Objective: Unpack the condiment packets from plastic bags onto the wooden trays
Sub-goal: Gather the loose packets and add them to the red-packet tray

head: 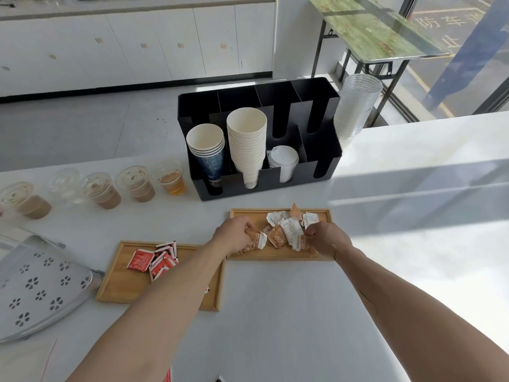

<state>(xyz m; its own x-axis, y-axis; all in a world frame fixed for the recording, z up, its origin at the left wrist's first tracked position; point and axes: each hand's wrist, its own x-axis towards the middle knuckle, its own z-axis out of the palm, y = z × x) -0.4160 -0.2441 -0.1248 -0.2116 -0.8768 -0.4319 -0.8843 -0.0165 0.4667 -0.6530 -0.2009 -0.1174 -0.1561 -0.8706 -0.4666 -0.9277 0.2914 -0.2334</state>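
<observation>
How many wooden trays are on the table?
2: one tray holds red packets on the left; the other tray, farther right, lies under both hands.

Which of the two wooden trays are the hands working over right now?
The far tray, in front of the black cup organizer, holding brown and white packets. Left hand and right hand are both on it. The near tray holds red packets.

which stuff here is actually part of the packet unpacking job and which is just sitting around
Part of the job:
- far wooden tray with brown and white packets
- near wooden tray with red packets
- left hand and right hand, both on the brown and white packets

Just sitting around:
- black cup organizer
- paper cup stacks
- clear cup stack
- lidded drinks
- perforated grey tray
</observation>
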